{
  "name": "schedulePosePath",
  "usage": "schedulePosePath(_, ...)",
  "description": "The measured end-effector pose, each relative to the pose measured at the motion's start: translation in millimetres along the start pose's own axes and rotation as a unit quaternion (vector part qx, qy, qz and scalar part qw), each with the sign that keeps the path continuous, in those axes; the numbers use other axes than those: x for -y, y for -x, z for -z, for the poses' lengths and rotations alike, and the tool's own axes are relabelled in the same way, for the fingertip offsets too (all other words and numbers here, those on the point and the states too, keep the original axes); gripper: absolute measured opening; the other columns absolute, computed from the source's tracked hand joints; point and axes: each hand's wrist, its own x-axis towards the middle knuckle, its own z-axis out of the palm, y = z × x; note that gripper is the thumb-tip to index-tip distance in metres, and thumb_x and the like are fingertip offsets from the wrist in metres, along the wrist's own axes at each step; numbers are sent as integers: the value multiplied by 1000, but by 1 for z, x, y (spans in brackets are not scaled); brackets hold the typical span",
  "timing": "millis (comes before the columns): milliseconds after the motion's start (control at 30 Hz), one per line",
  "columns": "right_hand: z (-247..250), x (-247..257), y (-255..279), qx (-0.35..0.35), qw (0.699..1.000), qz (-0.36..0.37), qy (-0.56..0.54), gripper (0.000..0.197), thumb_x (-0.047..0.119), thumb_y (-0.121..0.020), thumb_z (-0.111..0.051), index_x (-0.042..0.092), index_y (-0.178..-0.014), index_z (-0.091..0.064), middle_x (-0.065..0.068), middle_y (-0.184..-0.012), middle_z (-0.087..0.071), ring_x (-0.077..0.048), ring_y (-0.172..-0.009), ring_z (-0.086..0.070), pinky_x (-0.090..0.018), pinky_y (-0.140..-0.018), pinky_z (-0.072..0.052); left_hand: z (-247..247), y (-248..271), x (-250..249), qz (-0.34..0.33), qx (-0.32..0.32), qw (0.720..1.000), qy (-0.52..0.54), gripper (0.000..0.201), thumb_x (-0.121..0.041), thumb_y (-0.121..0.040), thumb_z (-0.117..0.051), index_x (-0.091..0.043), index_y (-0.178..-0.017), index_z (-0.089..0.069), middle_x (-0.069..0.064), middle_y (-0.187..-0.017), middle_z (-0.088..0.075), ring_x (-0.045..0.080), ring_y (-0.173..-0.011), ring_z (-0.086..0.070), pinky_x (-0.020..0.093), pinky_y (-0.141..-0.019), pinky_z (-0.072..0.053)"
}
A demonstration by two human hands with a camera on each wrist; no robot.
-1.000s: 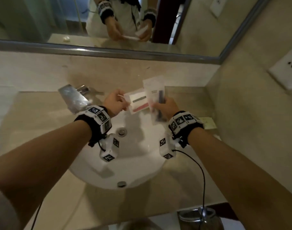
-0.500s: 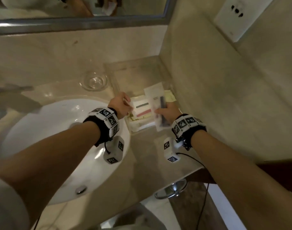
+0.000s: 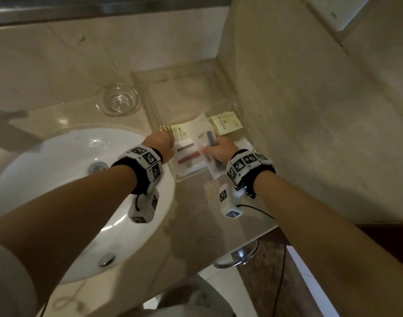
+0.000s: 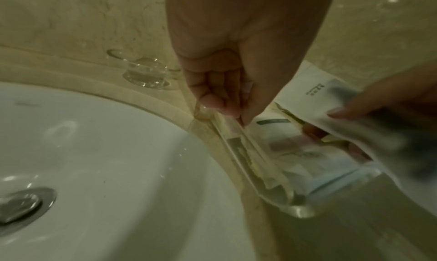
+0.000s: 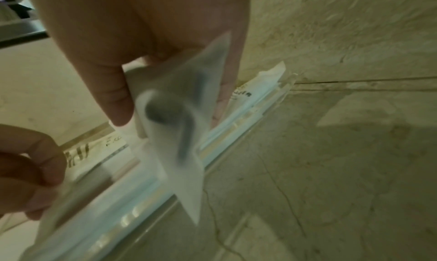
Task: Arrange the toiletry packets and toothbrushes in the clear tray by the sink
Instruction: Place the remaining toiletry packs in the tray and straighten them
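Note:
A clear tray point(image 3: 148, 104) sits on the counter between the basin and the right wall, its far half bare. Two yellow packets point(image 3: 227, 124) lie across its middle. My left hand point(image 3: 170, 145) pinches the left edge of a white packet with a green and a red toothbrush point(image 3: 188, 155), low in the tray's near half. My right hand point(image 3: 209, 149) pinches a white packet with a dark item point(image 3: 204, 133), tilted over the toothbrush packet. In the right wrist view this packet point(image 5: 187, 181) hangs blurred over the tray's front wall point(image 5: 248, 119).
The white basin point(image 3: 58, 179) lies left of the tray, its drain point(image 3: 96, 167) in view. A small glass dish point(image 3: 119, 101) stands behind the basin, by the tray's left wall. The marble wall point(image 3: 310, 133) is tight against the tray's right side. A towel ring point(image 3: 239, 257) hangs below the counter's edge.
Both hands carried their packets from above the basin to the right and down into the clear tray. The head view swung from the mirror and tap to the tray.

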Motion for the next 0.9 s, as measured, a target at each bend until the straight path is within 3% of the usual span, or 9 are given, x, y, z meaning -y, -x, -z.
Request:
schedulePosePath(167,6,3,5,2,1000,8,9,37,15,-87,-62,-3,-118,-58,-19,-113,-64,-35,-107,-62,-44,-93,-51,15,6,-10,-30,-10,996,-84,30,-21,-91,-47,-9,-119,-48,16,-118,-59,34,-107,-57,36,-82,-45)
schedulePosePath(300,16,7,13,7,999,29,23,38,16,-88,-62,-4,-120,-57,-17,-112,-63,-31,-104,-61,-39,-91,-49,25,5,-14,-44,-53,997,30,40,-42,-90,-50,-11,-115,-48,11,-101,-62,28,-91,-56,32,-76,-42)
schedulePosePath(367,21,11,18,32,997,35,54,35,19,-87,-63,-3,-114,-59,-10,-99,-61,-24,-92,-59,-32,-80,-47,28,0,-20,-64,-60,982,167,43,-38,-86,-60,-10,-116,-49,5,-98,-59,23,-90,-55,29,-78,-42)
schedulePosePath(467,25,15,25,61,991,39,109,18,24,-86,-64,9,-85,-56,1,-74,-54,-12,-67,-51,-21,-59,-39,30,-3,-31,-91,-35,944,316,43,-24,-79,-72,-8,-113,-50,1,-99,-54,17,-90,-53,26,-77,-45)
schedulePosePath(567,28,20,31,71,985,48,147,24,27,-87,-64,15,-73,-49,3,-68,-50,-8,-61,-46,-19,-55,-34,31,0,-40,-125,-3,935,332,30,-9,-78,-72,-11,-100,-52,-3,-75,-50,8,-69,-49,6,-58,-39)
schedulePosePath(633,31,20,32,74,985,55,146,22,27,-87,-63,11,-77,-53,2,-71,-52,-9,-63,-48,-19,-56,-35,31,0,-42,-133,-10,932,336,17,-3,-78,-69,-10,-82,-54,-12,-57,-47,-2,-53,-46,5,-49,-35)
schedulePosePath(700,33,18,34,83,987,55,124,24,25,-86,-64,4,-95,-60,-2,-79,-57,-13,-69,-52,-19,-63,-40,31,-1,-42,-132,-27,935,329,22,-3,-78,-68,-12,-66,-52,-11,-48,-45,-3,-43,-47,3,-44,-33)
schedulePosePath(833,42,8,30,93,990,47,95,22,26,-82,-70,7,-89,-63,-7,-84,-63,-23,-81,-58,-30,-79,-49,31,-3,-41,-133,-65,948,283,40,-7,-81,-64,-21,-54,-39,-5,-60,-42,13,-64,-43,7,-51,-33)
schedulePosePath(900,47,1,29,107,991,31,76,35,25,-81,-71,5,-108,-62,-16,-103,-67,-27,-94,-61,-37,-93,-51,30,-6,-37,-116,-66,946,295,38,-7,-83,-62,-21,-56,-39,-2,-64,-46,19,-73,-47,20,-61,-40)
